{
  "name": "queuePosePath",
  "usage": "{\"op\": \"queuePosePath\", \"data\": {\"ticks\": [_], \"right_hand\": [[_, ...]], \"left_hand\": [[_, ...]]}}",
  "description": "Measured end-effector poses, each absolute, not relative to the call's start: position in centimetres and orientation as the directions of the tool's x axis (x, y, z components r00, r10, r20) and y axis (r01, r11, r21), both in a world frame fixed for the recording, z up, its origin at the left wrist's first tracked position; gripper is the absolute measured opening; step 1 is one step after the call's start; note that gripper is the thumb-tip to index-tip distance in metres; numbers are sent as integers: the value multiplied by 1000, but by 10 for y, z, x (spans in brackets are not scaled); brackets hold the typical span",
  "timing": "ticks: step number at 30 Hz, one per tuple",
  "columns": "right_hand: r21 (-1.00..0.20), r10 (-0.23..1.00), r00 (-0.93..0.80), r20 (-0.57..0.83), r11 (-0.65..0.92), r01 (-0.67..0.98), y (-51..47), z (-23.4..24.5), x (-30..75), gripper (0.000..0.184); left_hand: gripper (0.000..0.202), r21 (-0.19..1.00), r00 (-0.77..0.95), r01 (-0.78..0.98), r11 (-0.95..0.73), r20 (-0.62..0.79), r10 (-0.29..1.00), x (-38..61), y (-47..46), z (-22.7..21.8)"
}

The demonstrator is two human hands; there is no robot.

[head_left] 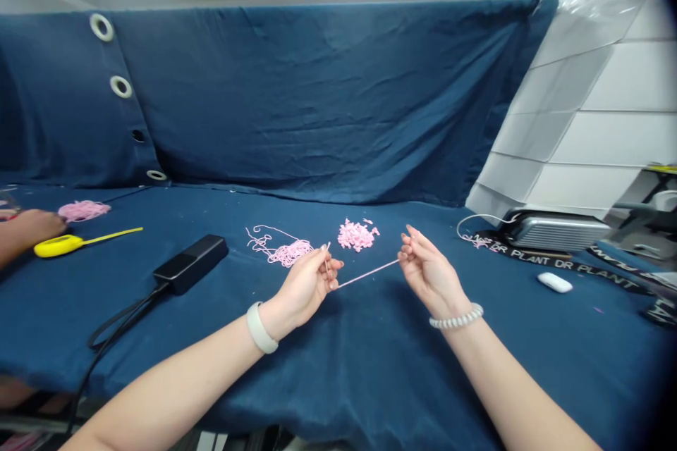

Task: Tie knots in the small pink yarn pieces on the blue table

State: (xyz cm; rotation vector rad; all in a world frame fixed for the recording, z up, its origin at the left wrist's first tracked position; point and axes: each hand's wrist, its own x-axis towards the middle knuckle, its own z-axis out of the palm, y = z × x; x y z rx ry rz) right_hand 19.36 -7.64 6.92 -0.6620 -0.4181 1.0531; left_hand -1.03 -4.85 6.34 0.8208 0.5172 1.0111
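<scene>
My left hand (304, 289) and my right hand (431, 275) face each other above the blue cloth. A taut pink yarn strand (367, 273) runs between them, pinched in the fingertips of each. Behind my left hand lies a loose tangle of pink yarn (283, 251). A heap of short pink yarn pieces (357, 235) sits just beyond the gap between my hands. Neither pile touches my hands. A white band circles my left wrist, and a white beaded bracelet circles my right.
The blue cloth-covered table (338, 366) holds a black power adapter (190, 264) with its cable, a yellow-handled tool (58, 245), and a pink yarn bundle (83, 211). A co-worker's hand (32, 229) is at far left. At right are a silver device (555, 230) and a white oblong object (555, 282).
</scene>
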Motion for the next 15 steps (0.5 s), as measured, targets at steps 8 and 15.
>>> {"op": "queuePosePath", "data": {"ticks": [8, 15], "right_hand": [[-727, 915, 402, 30, 296, -619, -73, 66, 199, 37], [-772, 880, 468, 81, 353, -528, -71, 63, 200, 40]], "left_hand": [[13, 835, 464, -466, 293, -52, 884, -8, -54, 63], [18, 901, 495, -337, 272, -77, 866, -7, -59, 57]]}}
